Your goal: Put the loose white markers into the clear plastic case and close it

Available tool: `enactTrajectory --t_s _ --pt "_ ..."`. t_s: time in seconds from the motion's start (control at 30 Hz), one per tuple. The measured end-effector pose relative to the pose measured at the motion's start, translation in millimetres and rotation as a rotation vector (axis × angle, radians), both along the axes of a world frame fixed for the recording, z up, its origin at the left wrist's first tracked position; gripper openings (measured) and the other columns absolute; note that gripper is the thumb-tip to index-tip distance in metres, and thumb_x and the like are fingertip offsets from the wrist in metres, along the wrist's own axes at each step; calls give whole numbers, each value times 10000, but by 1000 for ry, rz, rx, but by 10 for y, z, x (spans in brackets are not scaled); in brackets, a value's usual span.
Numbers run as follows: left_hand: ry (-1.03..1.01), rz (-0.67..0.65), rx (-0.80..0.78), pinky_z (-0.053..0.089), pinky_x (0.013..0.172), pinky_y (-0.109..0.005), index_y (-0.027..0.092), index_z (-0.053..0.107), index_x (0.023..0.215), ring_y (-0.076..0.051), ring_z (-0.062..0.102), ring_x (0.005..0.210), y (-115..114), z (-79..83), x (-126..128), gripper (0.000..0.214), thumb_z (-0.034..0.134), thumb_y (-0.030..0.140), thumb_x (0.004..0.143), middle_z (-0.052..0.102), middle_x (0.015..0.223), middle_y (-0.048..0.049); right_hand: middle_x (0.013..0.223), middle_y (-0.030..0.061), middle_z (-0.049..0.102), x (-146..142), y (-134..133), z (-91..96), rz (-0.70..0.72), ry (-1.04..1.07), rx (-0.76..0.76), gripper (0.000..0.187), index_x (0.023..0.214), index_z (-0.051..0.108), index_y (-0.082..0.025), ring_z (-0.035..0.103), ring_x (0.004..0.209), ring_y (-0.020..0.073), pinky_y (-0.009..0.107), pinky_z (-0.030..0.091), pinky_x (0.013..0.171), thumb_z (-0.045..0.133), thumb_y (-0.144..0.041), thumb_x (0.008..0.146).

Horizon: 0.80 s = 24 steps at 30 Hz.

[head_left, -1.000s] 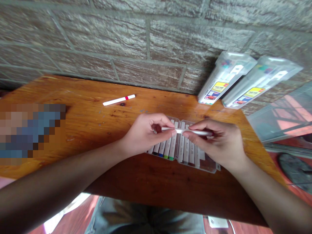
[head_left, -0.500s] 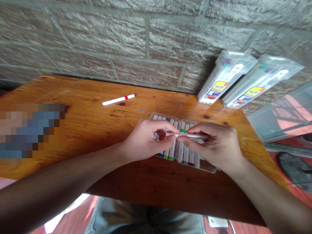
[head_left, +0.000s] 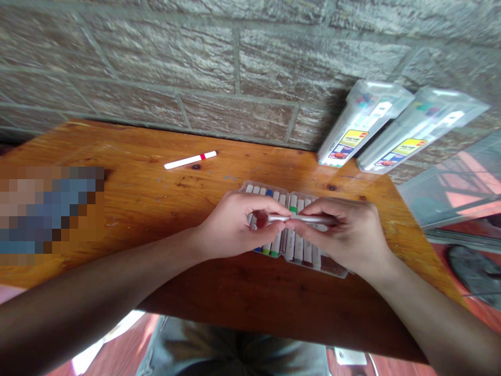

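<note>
Both hands hold one white marker (head_left: 309,219) level above an open clear case of markers (head_left: 297,245) on the wooden table (head_left: 136,198). My left hand (head_left: 238,224) pinches the marker's left end, where a cap seems to sit. My right hand (head_left: 348,235) is closed round its right half. The case holds several white markers with coloured ends, lying side by side under my fingers.
A loose white marker with a red band (head_left: 190,160) lies further back on the table. Two closed clear marker boxes (head_left: 362,122) (head_left: 418,128) lean on the brick wall at the back right. The table's right edge drops to a red floor.
Both hands have sunk a little toward the case with the marker and drawn closer together along it. The loose marker and the boxes have not moved.
</note>
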State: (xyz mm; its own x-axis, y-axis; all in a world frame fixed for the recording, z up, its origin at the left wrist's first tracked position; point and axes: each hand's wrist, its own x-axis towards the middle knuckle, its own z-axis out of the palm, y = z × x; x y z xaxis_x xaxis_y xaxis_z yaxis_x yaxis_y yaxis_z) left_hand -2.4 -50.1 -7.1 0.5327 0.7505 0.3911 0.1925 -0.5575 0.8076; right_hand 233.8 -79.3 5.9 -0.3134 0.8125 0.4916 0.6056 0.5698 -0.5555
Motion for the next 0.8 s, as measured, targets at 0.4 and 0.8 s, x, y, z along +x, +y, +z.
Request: enactTrajectory --t_s 0.4,0.8 --pt "-80 -9 -58 521 623 -188 135 828 985 -118 698 694 62 -2 7 178 797 296 915 827 880 -69 760 -2 773 8 4 -14 41 61 -81 108 871 780 -211 669 613 141 261 499 584 869 -270 881" --pt "-140 -14 -108 497 631 -199 119 808 967 -115 669 714 80 1 8 132 766 237 926 798 867 -61 812 -7 797 -17 27 -18 51 306 -324 126 878 812 -206 730 706 131 196 569 654 909 -276 837"
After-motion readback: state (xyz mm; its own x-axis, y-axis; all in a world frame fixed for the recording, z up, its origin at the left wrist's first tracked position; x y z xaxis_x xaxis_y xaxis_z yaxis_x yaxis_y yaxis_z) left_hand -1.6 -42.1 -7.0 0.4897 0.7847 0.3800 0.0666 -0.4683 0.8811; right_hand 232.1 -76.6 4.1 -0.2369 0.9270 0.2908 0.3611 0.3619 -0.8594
